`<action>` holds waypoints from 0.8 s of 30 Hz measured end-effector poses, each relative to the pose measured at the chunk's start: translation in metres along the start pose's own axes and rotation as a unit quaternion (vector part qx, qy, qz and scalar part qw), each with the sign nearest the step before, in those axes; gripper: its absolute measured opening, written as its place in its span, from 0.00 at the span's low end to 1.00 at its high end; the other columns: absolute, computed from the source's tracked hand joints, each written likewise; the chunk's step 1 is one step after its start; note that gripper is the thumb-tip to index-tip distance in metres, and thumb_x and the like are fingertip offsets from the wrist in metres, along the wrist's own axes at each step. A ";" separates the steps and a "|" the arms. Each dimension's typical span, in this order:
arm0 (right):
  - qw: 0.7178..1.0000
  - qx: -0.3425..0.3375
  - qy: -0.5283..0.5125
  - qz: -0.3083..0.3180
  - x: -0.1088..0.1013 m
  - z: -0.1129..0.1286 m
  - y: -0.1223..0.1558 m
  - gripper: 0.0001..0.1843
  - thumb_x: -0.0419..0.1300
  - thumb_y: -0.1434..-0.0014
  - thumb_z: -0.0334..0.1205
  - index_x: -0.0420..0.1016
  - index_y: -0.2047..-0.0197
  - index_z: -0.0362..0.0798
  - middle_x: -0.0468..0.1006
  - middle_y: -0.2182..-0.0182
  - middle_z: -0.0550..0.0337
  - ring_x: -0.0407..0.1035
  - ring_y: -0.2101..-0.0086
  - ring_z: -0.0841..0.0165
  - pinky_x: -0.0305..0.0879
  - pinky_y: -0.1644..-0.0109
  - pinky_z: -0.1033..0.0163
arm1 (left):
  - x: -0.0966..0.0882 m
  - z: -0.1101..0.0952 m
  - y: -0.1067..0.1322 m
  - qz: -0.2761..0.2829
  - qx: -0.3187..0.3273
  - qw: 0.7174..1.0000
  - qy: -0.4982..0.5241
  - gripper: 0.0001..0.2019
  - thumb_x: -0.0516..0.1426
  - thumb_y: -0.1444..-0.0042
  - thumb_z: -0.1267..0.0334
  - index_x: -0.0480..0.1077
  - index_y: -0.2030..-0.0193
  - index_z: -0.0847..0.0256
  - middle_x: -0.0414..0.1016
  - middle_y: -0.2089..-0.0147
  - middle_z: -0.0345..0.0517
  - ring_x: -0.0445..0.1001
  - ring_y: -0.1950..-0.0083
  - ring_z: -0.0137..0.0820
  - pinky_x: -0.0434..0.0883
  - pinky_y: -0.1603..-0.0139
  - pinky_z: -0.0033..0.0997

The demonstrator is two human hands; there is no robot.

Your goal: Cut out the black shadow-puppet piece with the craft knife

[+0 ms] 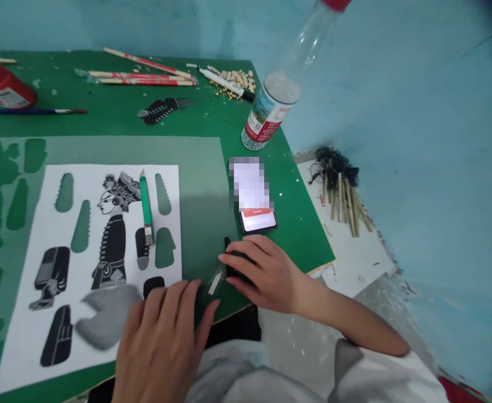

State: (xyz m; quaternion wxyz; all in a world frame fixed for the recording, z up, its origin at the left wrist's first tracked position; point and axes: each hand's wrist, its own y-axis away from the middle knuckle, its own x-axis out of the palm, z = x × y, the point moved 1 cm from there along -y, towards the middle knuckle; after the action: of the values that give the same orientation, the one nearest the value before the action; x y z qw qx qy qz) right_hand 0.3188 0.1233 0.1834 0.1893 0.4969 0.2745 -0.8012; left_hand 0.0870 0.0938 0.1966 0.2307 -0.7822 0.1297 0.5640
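Green tabletop, seated view. White paper sheet printed with black puppet parts lies at 9 o'clock of centre, under or beside a pale translucent film; I cannot tell which lies on top. Left hand rests palm down at 6 o'clock on the sheet's lower right corner, fingers straight and close together, gripping nothing. Right hand is at 4 o'clock of the sheet, fingers bent down onto a small black cut-out piece on the tabletop; thumb hidden, so pinch or mere press cannot be told. Between the hands lies a small clear strip. Green-handled craft knife lies loose on the sheet, touched by neither hand. Black smartphone lies just at 12 o'clock of the right hand; clear plastic bottle with red cap stands farther up. Progress, as judged: about six shapes are cut out, leaving green holes; the head, torso and several limb prints remain uncut in the sheet.
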 end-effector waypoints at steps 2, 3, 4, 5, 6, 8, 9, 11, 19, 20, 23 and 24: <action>1.000 -0.002 0.015 0.007 -0.001 -0.003 0.002 0.16 0.60 0.26 0.40 0.76 0.40 0.41 0.81 0.47 0.44 0.73 0.49 0.56 0.76 0.45 0.50 | -0.001 -0.002 -0.008 0.018 0.005 1.000 -0.019 0.13 0.52 0.24 0.59 0.75 0.54 0.63 0.80 0.62 0.51 0.75 0.62 0.45 0.63 0.62 0.44; 1.000 -0.004 0.022 0.009 -0.002 -0.004 0.003 0.16 0.60 0.26 0.40 0.76 0.40 0.41 0.81 0.46 0.44 0.73 0.48 0.56 0.76 0.45 0.49 | 0.000 -0.003 -0.011 0.027 0.005 0.999 -0.024 0.13 0.51 0.24 0.60 0.74 0.55 0.62 0.79 0.63 0.50 0.75 0.62 0.45 0.63 0.63 0.44; 1.000 -0.006 0.026 0.009 -0.003 -0.005 0.005 0.16 0.60 0.26 0.39 0.76 0.41 0.41 0.81 0.46 0.43 0.73 0.48 0.55 0.76 0.44 0.49 | 0.001 -0.004 -0.012 0.036 0.004 0.999 -0.027 0.13 0.51 0.24 0.61 0.74 0.56 0.62 0.79 0.63 0.50 0.76 0.62 0.44 0.64 0.63 0.43; 1.000 -0.008 0.026 0.007 -0.003 -0.006 0.007 0.15 0.59 0.26 0.39 0.76 0.41 0.41 0.81 0.46 0.43 0.73 0.47 0.55 0.75 0.44 0.49 | 0.003 -0.005 -0.012 0.045 0.002 0.999 -0.026 0.13 0.50 0.24 0.61 0.73 0.57 0.61 0.78 0.64 0.49 0.76 0.62 0.44 0.65 0.63 0.42; 1.000 -0.008 0.023 0.002 -0.003 -0.006 0.009 0.15 0.60 0.26 0.38 0.76 0.41 0.41 0.80 0.46 0.43 0.73 0.47 0.55 0.75 0.43 0.49 | 0.004 -0.005 -0.011 0.053 -0.002 0.998 -0.025 0.12 0.51 0.24 0.62 0.73 0.58 0.60 0.78 0.64 0.49 0.77 0.63 0.43 0.65 0.64 0.40; 1.000 -0.001 0.015 -0.013 -0.001 -0.006 0.012 0.14 0.61 0.27 0.37 0.76 0.41 0.41 0.80 0.45 0.43 0.72 0.46 0.55 0.75 0.42 0.48 | 0.006 -0.006 -0.011 0.068 -0.014 0.997 -0.023 0.10 0.53 0.25 0.63 0.73 0.58 0.59 0.79 0.65 0.47 0.78 0.64 0.41 0.63 0.69 0.36; 1.000 0.003 0.011 -0.022 0.001 -0.007 0.014 0.14 0.61 0.27 0.37 0.77 0.41 0.42 0.80 0.45 0.43 0.72 0.47 0.55 0.75 0.42 0.48 | 0.005 -0.007 -0.012 0.082 -0.022 0.996 -0.025 0.09 0.54 0.26 0.63 0.74 0.58 0.59 0.79 0.65 0.47 0.79 0.64 0.40 0.61 0.72 0.35; 0.999 0.008 0.005 -0.044 0.005 -0.008 0.018 0.15 0.61 0.27 0.37 0.77 0.41 0.44 0.80 0.45 0.44 0.72 0.46 0.55 0.75 0.43 0.47 | 0.003 -0.008 -0.015 0.131 -0.049 0.990 -0.030 0.07 0.57 0.28 0.62 0.75 0.57 0.58 0.80 0.64 0.46 0.81 0.62 0.41 0.58 0.74 0.33; 0.995 0.009 -0.026 -0.100 0.013 -0.012 0.024 0.12 0.61 0.27 0.36 0.77 0.43 0.48 0.81 0.46 0.45 0.74 0.47 0.55 0.73 0.43 0.47 | -0.013 -0.010 -0.033 0.310 -0.131 0.941 -0.021 0.11 0.54 0.27 0.61 0.75 0.46 0.59 0.83 0.49 0.51 0.84 0.53 0.50 0.71 0.62 0.42; 0.995 0.007 -0.025 -0.100 0.013 -0.011 0.023 0.12 0.60 0.27 0.36 0.77 0.43 0.48 0.81 0.46 0.45 0.74 0.47 0.55 0.73 0.43 0.47 | -0.014 -0.009 -0.034 0.312 -0.126 0.941 -0.019 0.11 0.54 0.28 0.61 0.76 0.47 0.60 0.83 0.50 0.52 0.84 0.52 0.52 0.72 0.59 0.43; 0.996 -0.011 -0.024 -0.085 0.012 -0.011 0.021 0.13 0.61 0.28 0.38 0.77 0.42 0.48 0.81 0.45 0.45 0.73 0.46 0.55 0.73 0.41 0.46 | -0.014 -0.006 -0.038 0.304 -0.115 0.946 -0.013 0.11 0.55 0.31 0.61 0.78 0.51 0.60 0.84 0.54 0.55 0.84 0.51 0.55 0.73 0.56 0.44; 0.997 -0.020 -0.026 -0.075 0.011 -0.012 0.020 0.13 0.62 0.28 0.39 0.78 0.42 0.48 0.80 0.45 0.44 0.72 0.45 0.54 0.72 0.40 0.46 | -0.014 -0.004 -0.039 0.301 -0.112 0.947 -0.010 0.11 0.56 0.32 0.60 0.78 0.51 0.60 0.84 0.54 0.57 0.84 0.51 0.55 0.72 0.56 0.44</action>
State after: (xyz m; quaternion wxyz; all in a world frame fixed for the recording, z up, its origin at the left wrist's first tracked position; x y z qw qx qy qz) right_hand 0.3335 0.1152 0.1640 0.1457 0.4497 0.3221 -0.8203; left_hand 0.1041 0.1246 0.2193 -0.0379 -0.7218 0.2925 0.6261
